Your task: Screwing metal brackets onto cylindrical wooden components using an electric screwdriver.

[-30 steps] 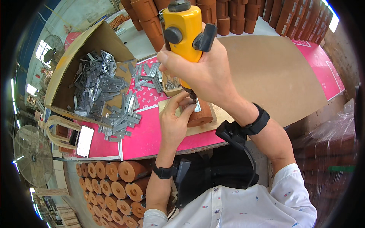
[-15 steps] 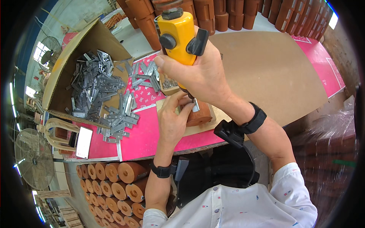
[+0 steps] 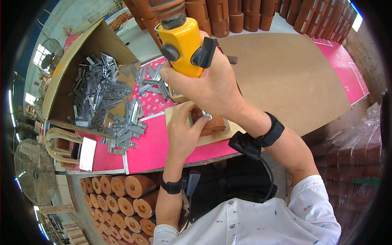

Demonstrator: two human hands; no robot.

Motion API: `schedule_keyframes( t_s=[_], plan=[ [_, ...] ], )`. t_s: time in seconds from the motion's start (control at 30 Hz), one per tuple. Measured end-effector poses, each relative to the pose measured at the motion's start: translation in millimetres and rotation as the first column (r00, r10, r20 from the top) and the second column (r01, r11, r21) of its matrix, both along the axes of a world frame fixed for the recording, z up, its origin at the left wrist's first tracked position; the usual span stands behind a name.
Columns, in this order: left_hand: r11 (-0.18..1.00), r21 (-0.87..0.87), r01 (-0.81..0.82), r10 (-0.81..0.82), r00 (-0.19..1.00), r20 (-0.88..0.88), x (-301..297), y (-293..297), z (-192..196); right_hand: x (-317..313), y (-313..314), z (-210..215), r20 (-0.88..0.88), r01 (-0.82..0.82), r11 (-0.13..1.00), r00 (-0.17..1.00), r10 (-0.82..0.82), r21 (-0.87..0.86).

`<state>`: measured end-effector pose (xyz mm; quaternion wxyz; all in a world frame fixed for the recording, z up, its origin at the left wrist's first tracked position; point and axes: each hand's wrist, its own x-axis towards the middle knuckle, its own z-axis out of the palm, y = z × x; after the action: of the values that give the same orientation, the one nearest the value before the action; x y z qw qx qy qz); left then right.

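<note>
My right hand point(image 3: 216, 83) is wrapped round a yellow power screwdriver point(image 3: 185, 43) with black knobs, held upright; my hand and wrist hide its lower end. Below it, my left hand point(image 3: 181, 124) is closed, thumb and fingers curled at a small silver metal bracket point(image 3: 208, 116). The bracket lies against a reddish-brown round wooden piece point(image 3: 214, 127), and part of both is covered by my fingers. That piece rests on a pale wooden board point(image 3: 204, 141) at the table's near edge.
To the left, a tipped cardboard box point(image 3: 61, 77) spills many metal brackets point(image 3: 102, 94) onto the pink table cover point(image 3: 157, 143). A white-screened phone point(image 3: 87, 154) leans by a wooden frame. Brown cylinders point(image 3: 139, 185) are stacked below; more stand behind. A brown sheet point(image 3: 286, 77) covers the table's right.
The screwdriver and my right hand have shifted slightly left, and the driver's lower end has gone from sight behind my hand. My left hand stays at the bracket.
</note>
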<state>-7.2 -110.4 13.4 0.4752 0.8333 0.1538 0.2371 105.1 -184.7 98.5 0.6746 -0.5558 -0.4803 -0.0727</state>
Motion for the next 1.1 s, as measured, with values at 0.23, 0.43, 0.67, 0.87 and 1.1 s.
schedule_keyframes(
  t_s=[0.23, 0.43, 0.67, 0.87, 1.1],
  plan=[
    [0.964, -0.067, 0.257, -0.259, 0.965, -0.035, -1, 16, -10, -2, 1, 1, -0.052, -0.038, 0.999, 0.998, 0.036, -0.028],
    [0.950, -0.172, 0.259, -0.264, 0.965, -0.008, 1, 20, -29, 0, 2, -2, -0.111, -0.130, 0.991, 0.985, 0.131, 0.015],
    [0.921, -0.299, 0.251, -0.257, 0.966, 0.020, 1, 23, -45, -2, 7, 0, -0.185, -0.190, 0.982, 0.965, 0.187, 0.001],
    [0.901, -0.369, 0.230, -0.252, 0.968, -0.013, 0, 19, -48, -4, 4, 1, -0.177, -0.118, 0.993, 0.978, 0.113, -0.018],
    [0.904, -0.353, 0.243, -0.254, 0.967, 0.014, 2, 19, -46, 2, 0, -3, -0.132, -0.096, 0.992, 0.988, 0.085, -0.085]
  ],
)
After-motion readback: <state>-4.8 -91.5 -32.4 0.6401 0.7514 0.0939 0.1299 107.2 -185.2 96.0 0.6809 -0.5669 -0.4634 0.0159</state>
